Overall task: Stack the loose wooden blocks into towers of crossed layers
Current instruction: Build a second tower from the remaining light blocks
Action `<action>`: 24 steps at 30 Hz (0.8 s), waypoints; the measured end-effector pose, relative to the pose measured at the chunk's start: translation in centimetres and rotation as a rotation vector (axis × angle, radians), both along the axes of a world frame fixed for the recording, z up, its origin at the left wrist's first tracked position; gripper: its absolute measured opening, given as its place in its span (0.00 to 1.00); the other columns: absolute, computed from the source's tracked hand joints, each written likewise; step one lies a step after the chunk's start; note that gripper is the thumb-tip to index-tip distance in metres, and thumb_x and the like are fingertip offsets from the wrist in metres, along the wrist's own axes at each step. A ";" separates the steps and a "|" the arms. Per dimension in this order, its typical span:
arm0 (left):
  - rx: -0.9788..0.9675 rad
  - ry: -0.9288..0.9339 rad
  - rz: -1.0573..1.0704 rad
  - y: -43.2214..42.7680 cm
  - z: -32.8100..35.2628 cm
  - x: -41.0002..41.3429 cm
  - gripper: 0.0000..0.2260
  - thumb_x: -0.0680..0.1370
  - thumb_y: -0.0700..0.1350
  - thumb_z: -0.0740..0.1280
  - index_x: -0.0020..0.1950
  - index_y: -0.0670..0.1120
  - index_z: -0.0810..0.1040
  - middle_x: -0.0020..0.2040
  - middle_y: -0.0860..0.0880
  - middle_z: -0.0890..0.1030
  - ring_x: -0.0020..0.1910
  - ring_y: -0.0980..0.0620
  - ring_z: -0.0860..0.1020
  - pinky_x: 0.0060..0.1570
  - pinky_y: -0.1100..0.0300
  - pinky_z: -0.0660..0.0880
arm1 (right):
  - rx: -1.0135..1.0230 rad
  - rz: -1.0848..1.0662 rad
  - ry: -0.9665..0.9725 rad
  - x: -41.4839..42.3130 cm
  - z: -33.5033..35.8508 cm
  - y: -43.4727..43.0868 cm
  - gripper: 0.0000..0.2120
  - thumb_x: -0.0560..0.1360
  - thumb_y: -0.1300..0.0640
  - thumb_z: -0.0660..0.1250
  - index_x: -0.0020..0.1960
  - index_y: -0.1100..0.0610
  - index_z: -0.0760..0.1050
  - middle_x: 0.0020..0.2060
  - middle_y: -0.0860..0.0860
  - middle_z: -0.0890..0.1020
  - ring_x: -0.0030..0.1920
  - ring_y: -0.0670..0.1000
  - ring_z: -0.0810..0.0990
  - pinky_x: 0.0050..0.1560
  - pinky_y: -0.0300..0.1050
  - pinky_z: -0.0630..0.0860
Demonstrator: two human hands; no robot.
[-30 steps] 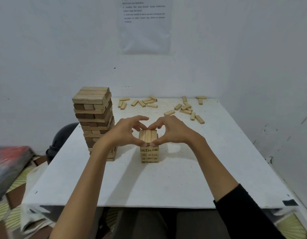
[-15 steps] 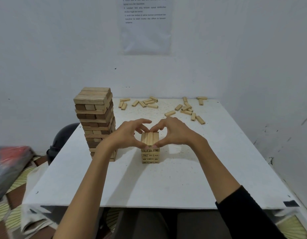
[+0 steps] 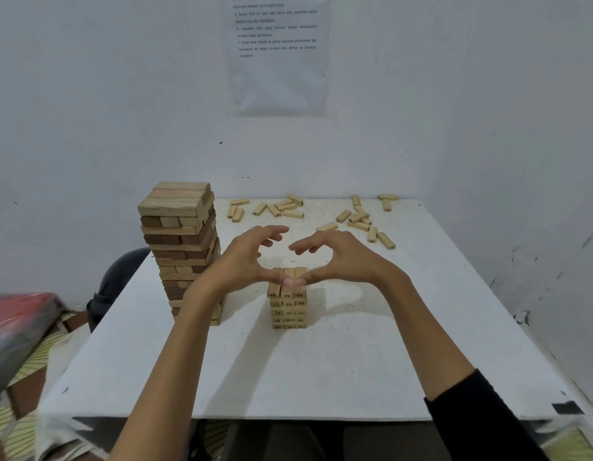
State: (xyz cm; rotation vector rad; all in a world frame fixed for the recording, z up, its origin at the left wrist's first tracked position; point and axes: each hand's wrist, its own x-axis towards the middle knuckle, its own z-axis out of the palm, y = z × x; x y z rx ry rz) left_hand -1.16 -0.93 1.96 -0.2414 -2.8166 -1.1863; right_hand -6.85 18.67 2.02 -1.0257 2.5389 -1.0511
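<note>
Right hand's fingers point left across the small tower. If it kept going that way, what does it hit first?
Likely the left hand: the right hand has its fingertips just short of the left's, above the small tower. Depth is unclear, so they might pass.

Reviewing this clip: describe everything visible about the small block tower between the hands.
The small tower is pale wood, built of crossed layers of three blocks, with dark numbers printed on the block ends facing the camera. It stands upright near the middle of the white table, right of the taller, darker tower. Its top layer runs away from the camera. The left hand and right hand touch that top layer, thumbs meeting at its near edge.
</note>
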 end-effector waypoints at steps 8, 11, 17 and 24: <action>0.254 0.212 0.123 2.0 0.8 -4.5 0.21 0.73 0.57 0.63 0.64 0.49 0.73 0.57 0.55 0.75 0.57 0.62 0.73 0.57 0.63 0.71 | -0.164 -0.096 0.008 -4.3 0.0 1.2 0.21 0.68 0.41 0.69 0.58 0.47 0.77 0.53 0.43 0.79 0.54 0.42 0.75 0.49 0.31 0.67; 0.267 0.304 0.201 1.8 0.4 -7.8 0.13 0.77 0.48 0.65 0.62 0.49 0.74 0.56 0.54 0.75 0.53 0.64 0.73 0.53 0.67 0.70 | -0.161 -0.151 0.079 -7.3 -0.8 1.0 0.17 0.72 0.47 0.70 0.60 0.48 0.77 0.52 0.45 0.80 0.52 0.43 0.75 0.50 0.35 0.68; 0.075 0.293 0.583 -2.1 -3.1 -14.9 0.14 0.77 0.39 0.65 0.63 0.42 0.74 0.63 0.42 0.70 0.64 0.44 0.65 0.62 0.56 0.62 | -0.047 -0.201 0.154 -14.6 -3.5 -1.0 0.18 0.74 0.50 0.69 0.63 0.47 0.74 0.57 0.49 0.77 0.60 0.51 0.71 0.60 0.47 0.68; -0.320 0.083 0.944 -6.2 -8.5 -18.1 0.21 0.77 0.38 0.62 0.71 0.39 0.66 0.73 0.36 0.60 0.72 0.34 0.54 0.69 0.40 0.49 | 0.105 -0.240 0.232 -20.3 -7.5 -4.3 0.25 0.75 0.48 0.67 0.70 0.47 0.66 0.69 0.48 0.66 0.69 0.50 0.59 0.67 0.45 0.60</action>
